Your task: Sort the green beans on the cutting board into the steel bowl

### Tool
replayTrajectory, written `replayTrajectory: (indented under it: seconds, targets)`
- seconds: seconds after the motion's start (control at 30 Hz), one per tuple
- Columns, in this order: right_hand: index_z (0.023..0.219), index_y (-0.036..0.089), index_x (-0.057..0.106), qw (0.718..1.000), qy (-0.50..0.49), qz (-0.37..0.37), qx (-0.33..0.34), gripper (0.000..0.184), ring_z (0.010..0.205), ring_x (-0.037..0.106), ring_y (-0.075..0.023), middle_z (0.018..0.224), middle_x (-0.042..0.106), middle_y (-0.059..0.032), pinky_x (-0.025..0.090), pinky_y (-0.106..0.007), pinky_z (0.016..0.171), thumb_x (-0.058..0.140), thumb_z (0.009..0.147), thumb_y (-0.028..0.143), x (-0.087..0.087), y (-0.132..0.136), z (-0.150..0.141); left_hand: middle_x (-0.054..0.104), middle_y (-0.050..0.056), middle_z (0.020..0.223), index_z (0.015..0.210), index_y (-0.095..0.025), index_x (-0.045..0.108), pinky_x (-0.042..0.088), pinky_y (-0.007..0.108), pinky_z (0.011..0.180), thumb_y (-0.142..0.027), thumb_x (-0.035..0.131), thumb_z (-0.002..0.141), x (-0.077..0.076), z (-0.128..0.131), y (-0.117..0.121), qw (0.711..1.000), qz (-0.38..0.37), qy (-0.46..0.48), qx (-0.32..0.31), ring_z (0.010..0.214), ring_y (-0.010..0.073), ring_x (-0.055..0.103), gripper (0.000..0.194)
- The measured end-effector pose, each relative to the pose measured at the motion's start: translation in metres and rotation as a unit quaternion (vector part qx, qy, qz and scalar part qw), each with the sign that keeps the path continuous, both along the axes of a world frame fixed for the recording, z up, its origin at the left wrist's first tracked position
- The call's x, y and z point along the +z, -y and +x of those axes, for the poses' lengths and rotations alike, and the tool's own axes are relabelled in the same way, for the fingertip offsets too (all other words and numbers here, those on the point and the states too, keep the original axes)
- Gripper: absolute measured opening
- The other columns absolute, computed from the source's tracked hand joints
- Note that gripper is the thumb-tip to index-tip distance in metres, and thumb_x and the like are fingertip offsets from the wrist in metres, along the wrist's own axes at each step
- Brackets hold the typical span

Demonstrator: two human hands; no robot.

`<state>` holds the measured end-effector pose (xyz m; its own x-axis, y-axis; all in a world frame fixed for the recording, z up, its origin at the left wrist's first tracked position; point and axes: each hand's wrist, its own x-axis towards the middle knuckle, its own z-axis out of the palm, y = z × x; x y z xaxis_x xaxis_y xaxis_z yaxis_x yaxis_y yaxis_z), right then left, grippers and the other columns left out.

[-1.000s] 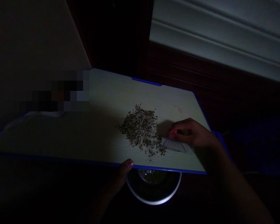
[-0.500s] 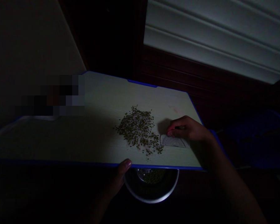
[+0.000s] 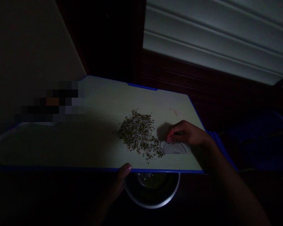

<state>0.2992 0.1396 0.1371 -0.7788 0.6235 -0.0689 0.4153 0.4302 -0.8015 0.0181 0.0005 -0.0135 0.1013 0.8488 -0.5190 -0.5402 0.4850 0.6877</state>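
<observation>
A loose heap of small greenish-brown seeds or beans (image 3: pixel 136 128) is spread over a pale, blue-edged table (image 3: pixel 103 97). Right of the heap, my right hand (image 3: pixel 185 133) is closed, thumb and index finger in a pinch; whatever lies between them is too dark to make out. Its fingertips meet the upper edge of a protractor shape (image 3: pixel 175 148), printed or lying there, I cannot tell which. My left hand (image 3: pixel 120 179) has its thumb over the table's near edge, its other fingers hidden below. Beside it, a metal bowl (image 3: pixel 166 202) partly under the edge holds more of the same seeds.
A blurred-out patch (image 3: pixel 54 105) covers the table's far left corner. Behind stand a dark wooden frame (image 3: pixel 160 67) and a pale slatted panel (image 3: pixel 202 37). A dark blue object (image 3: pixel 261 138) sits at the right. The room is very dim.
The whole view has shifted slightly, so everything appears a little lower. My right hand keeps its pinch near the protractor shape. My left hand stays at the near edge; the heap looks nearly the same.
</observation>
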Motion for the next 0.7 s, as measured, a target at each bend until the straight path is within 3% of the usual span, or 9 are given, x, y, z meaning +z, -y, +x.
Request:
replayTrajectory:
  seconds: [0.2, 0.3, 0.4, 0.53, 0.7]
  targets:
    - [0.095, 0.016, 0.079, 1.000, 0.007, -0.022, 0.007, 0.019, 0.071, 0.064, -0.0124, 0.078, 0.073, -0.0017, 0.047, -0.025, 0.065, 0.069, 0.095, 0.032, 0.001, -0.001, 0.002, 0.085, 0.012, 0.087, 0.072, -0.019, 0.079, 0.045, 0.054, 0.113, -0.056, 0.086, 0.059, -0.007, -0.004, 0.000, 1.000, 0.005, -0.003, -0.022, 0.124, 0.0453, 0.066, 0.039]
    - [0.095, 0.016, 0.079, 1.000, 0.009, -0.020, -0.002, 0.019, 0.070, 0.064, -0.0126, 0.077, 0.073, -0.0019, 0.047, -0.026, 0.065, 0.068, 0.095, 0.032, 0.001, -0.001, 0.002, 0.084, 0.010, 0.081, 0.068, -0.021, 0.077, 0.041, 0.056, 0.116, -0.053, 0.091, 0.052, -0.012, -0.005, 0.000, 0.999, -0.036, -0.033, 0.013, 0.125, 0.0472, 0.064, 0.038]
    - [0.095, 0.016, 0.079, 1.000, 0.013, -0.014, 0.002, 0.018, 0.069, 0.065, -0.0128, 0.077, 0.074, -0.0025, 0.048, -0.026, 0.065, 0.069, 0.094, 0.031, 0.000, -0.001, 0.001, 0.085, 0.010, 0.087, 0.075, -0.022, 0.079, 0.043, 0.051, 0.115, -0.053, 0.089, 0.059, -0.016, -0.005, 0.001, 0.999, -0.025, -0.019, 0.027, 0.130, 0.0424, 0.062, 0.036]
    - [0.094, 0.015, 0.079, 1.000, 0.006, -0.006, 0.010, 0.018, 0.068, 0.067, -0.0130, 0.076, 0.075, -0.0030, 0.050, -0.025, 0.065, 0.071, 0.094, 0.031, -0.001, 0.000, -0.002, 0.085, 0.011, 0.091, 0.073, -0.020, 0.079, 0.047, 0.052, 0.111, -0.057, 0.086, 0.062, -0.020, -0.006, 0.002, 1.000, 0.006, 0.007, -0.028, 0.124, 0.0435, 0.066, 0.039]
    - [0.094, 0.013, 0.079, 1.000, 0.004, -0.024, 0.016, 0.021, 0.068, 0.069, -0.0137, 0.077, 0.076, -0.0045, 0.051, -0.025, 0.064, 0.071, 0.094, 0.033, 0.000, 0.002, -0.004, 0.085, 0.011, 0.097, 0.079, -0.021, 0.080, 0.040, 0.053, 0.117, -0.056, 0.084, 0.065, -0.029, -0.010, 0.004, 1.000, -0.009, -0.020, -0.007, 0.125, 0.0432, 0.065, 0.039]
